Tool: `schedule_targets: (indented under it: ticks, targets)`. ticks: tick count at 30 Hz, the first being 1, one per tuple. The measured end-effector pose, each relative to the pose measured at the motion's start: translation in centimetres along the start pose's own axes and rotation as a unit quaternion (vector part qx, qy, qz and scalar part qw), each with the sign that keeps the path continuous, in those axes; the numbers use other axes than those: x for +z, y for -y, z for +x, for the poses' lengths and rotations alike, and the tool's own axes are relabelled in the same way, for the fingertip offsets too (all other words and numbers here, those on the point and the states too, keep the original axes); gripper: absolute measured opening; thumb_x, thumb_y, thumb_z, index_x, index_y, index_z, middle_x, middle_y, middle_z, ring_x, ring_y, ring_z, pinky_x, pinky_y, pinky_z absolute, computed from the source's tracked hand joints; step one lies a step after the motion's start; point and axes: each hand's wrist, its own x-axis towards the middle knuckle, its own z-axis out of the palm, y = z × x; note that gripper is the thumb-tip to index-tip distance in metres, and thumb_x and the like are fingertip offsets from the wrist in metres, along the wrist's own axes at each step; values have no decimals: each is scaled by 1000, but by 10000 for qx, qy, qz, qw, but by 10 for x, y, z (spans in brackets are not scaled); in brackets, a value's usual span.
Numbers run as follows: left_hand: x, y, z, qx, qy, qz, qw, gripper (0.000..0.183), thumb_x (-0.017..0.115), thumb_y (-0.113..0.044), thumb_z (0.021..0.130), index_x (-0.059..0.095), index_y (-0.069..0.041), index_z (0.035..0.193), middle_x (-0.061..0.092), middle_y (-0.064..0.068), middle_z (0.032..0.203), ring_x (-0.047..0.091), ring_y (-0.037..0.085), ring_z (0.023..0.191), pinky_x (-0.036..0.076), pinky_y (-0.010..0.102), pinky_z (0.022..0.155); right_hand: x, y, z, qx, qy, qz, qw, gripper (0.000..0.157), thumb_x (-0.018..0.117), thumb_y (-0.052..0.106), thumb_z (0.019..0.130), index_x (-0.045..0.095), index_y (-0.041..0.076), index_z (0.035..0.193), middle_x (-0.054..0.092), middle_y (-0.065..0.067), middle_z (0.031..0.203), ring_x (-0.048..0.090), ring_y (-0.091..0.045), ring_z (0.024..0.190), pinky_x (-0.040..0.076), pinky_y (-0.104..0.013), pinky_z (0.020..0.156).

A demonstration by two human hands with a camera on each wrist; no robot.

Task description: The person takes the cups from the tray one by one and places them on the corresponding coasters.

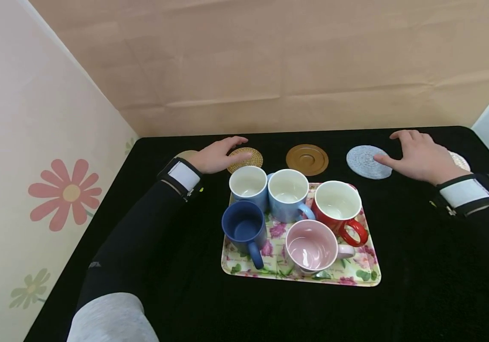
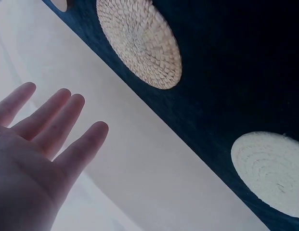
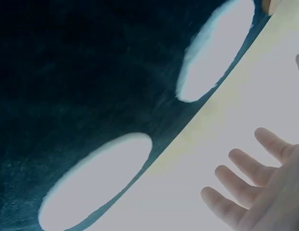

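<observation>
My left hand (image 1: 217,156) hovers with extended fingers beside a woven straw coaster (image 1: 248,164), holding nothing. In the left wrist view, its fingers (image 2: 72,147) are spread and apart from the coasters. My right hand (image 1: 424,157) is held out between a pale blue-grey coaster (image 1: 364,161) and a whitish coaster (image 1: 460,160), which it partly covers. Its fingers are spread and hold nothing. A floral tray (image 1: 265,274) carries a dark blue mug (image 1: 244,225), two light blue mugs (image 1: 248,185), a red mug (image 1: 338,204) and a pink mug (image 1: 311,245).
A brown round coaster (image 1: 307,160) lies behind the tray. Another pale coaster (image 1: 186,154) is mostly hidden by my left hand. Black cloth (image 1: 184,294) covers the table. A brown paper backdrop (image 1: 278,61) and a flowered wall (image 1: 22,142) border it.
</observation>
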Motion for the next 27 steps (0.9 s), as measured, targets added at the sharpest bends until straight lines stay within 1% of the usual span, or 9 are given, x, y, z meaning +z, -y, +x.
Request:
schedule_targets:
  ticks: [5, 11, 16, 20, 23, 27]
  targets:
    - [1, 2, -11, 206, -28, -77, 9998, 70, 44, -56, 97, 32, -13, 151, 37, 11, 150, 36, 27, 136, 31, 46, 108, 0, 11, -8, -290, -21, 24, 9996, 80, 55, 54, 93, 38, -12, 133, 38, -39, 129, 34, -56, 115, 35, -71, 87]
    - [6, 7, -24, 394, -70, -379, 9985, 68, 46, -52, 98, 33, -9, 150, 39, 15, 148, 38, 32, 133, 33, 48, 107, 0, 27, -16, -530, 0, 124, 9985, 76, 60, 52, 91, 41, -9, 132, 42, -34, 128, 40, -51, 112, 41, -69, 82]
    - [13, 11, -40, 460, -175, -480, 9976, 69, 45, -54, 98, 33, -10, 150, 37, 12, 150, 38, 30, 134, 34, 47, 107, -2, 40, -22, -755, 35, 184, 9970, 72, 63, 50, 90, 43, -5, 132, 43, -32, 129, 43, -48, 111, 43, -67, 82]
    - [16, 11, -54, 481, -172, -609, 9968, 69, 45, -54, 98, 31, -12, 151, 35, 11, 151, 37, 29, 135, 34, 48, 107, -4, 50, -28, -887, 115, 215, 9958, 69, 62, 50, 91, 44, -2, 132, 43, -30, 131, 46, -47, 112, 46, -65, 80]
    - [19, 10, -64, 580, -160, -826, 9948, 68, 45, -53, 99, 31, -12, 151, 36, 11, 151, 38, 29, 134, 34, 48, 106, -8, 58, -30, -999, 140, 262, 9946, 65, 62, 49, 92, 45, 0, 132, 45, -28, 131, 47, -45, 113, 46, -64, 80]
    - [26, 9, -72, 894, -131, -1229, 9883, 67, 45, -52, 99, 34, -10, 149, 39, 10, 149, 40, 29, 133, 36, 48, 105, -18, 76, -26, -1127, 243, 351, 9927, 62, 62, 48, 92, 47, 3, 132, 46, -25, 132, 47, -43, 116, 45, -65, 84]
